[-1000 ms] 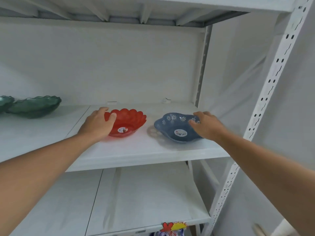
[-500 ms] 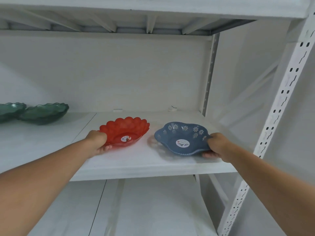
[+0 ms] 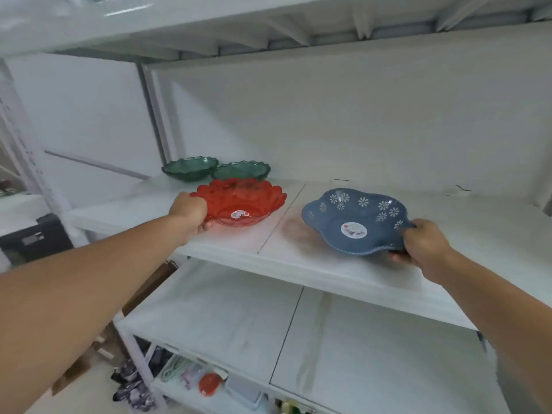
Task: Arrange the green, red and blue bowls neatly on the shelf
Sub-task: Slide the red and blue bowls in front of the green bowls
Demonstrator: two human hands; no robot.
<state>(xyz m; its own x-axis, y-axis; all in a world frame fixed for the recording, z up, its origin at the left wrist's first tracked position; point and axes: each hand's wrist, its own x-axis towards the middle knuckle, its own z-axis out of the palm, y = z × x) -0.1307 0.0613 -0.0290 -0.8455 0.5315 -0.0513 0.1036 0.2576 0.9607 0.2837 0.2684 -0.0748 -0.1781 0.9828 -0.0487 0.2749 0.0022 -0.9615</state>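
Note:
A clear red scalloped bowl (image 3: 242, 201) is held at its left rim by my left hand (image 3: 191, 213), just above the white shelf (image 3: 298, 258). My right hand (image 3: 424, 246) grips the right rim of a blue bowl (image 3: 355, 222) with white flowers, which is tilted and lifted off the shelf. Two green bowls (image 3: 190, 168) (image 3: 242, 170) stand side by side at the back left of the same shelf, right behind the red bowl.
A lower white shelf (image 3: 328, 339) lies beneath. Below it are mixed small goods (image 3: 209, 383). A grey upright post (image 3: 155, 115) stands at the back left, and a dark box (image 3: 35, 237) sits off to the left.
Both bowls have come off the shelf in my hands and moved left towards the green bowls. My view has swung left, so the green bowls now sit near the middle.

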